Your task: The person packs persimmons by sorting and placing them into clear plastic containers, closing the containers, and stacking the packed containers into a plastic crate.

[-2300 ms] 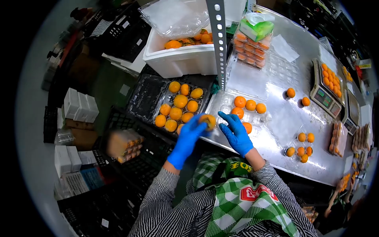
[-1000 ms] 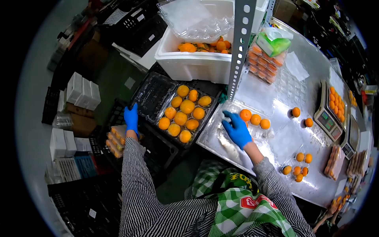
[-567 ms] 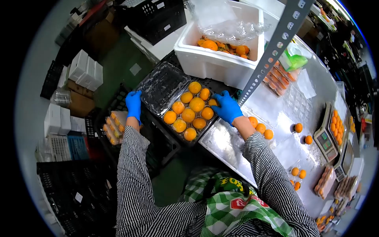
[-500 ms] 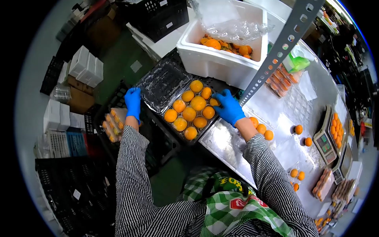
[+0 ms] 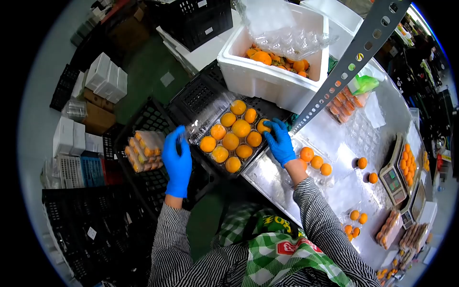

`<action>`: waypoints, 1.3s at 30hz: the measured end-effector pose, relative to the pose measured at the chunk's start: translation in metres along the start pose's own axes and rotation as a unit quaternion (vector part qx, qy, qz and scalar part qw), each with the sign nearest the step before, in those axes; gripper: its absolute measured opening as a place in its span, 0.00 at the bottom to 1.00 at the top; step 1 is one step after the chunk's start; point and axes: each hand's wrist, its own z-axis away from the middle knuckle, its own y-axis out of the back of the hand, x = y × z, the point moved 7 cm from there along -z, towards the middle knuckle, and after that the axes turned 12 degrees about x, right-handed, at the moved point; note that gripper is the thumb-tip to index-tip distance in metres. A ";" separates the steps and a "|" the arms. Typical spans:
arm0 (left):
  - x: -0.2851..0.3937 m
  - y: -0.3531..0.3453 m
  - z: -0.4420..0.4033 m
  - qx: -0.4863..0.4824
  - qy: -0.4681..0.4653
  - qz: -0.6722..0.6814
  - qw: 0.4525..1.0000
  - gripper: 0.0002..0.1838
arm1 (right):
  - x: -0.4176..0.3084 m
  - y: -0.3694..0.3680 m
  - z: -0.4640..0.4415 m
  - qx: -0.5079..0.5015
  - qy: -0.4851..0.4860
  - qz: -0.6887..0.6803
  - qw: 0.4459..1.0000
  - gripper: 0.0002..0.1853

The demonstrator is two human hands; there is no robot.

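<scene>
A clear plastic clamshell box (image 5: 221, 164) holds several orange persimmons (image 5: 240, 128) in its cups. Its hinged clear lid (image 5: 210, 115) stands raised at a tilt on the left side, smeared by motion. My left hand (image 5: 177, 165), in a blue glove, is at the lid's near left edge, thumb and fingers closed around that edge. At the box's right corner, my blue-gloved right hand (image 5: 279, 143) has its thumb and fingertips around the corner persimmon (image 5: 263, 126), which sits in its cup. Black crates lie under the box.
A white foam box (image 5: 267, 88) of persimmons with bubble wrap stands behind. A slanted perforated metal post (image 5: 351, 67) rises at the right. The steel table (image 5: 334, 196) carries loose persimmons, packed trays and scales (image 5: 394, 172). Filled packs (image 5: 145, 149) sit in a black crate at left.
The lid has gone from lying flat open to tilted upward. My left hand has moved right and nearer to me with its edge. My right hand has stayed at the corner persimmon.
</scene>
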 end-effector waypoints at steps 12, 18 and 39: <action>0.024 -0.016 0.092 -0.142 -0.177 -0.093 0.969 0.21 | 0.059 -0.005 0.017 -0.025 -0.328 -0.225 0.917 0.15; 0.034 -0.019 0.098 -0.110 -0.141 -0.104 0.978 0.19 | 0.035 0.011 0.031 0.101 -0.210 -0.163 0.959 0.17; 0.029 -0.034 0.100 -0.104 -0.063 -0.085 0.989 0.19 | 0.082 0.263 0.102 0.280 -0.158 0.156 0.934 0.14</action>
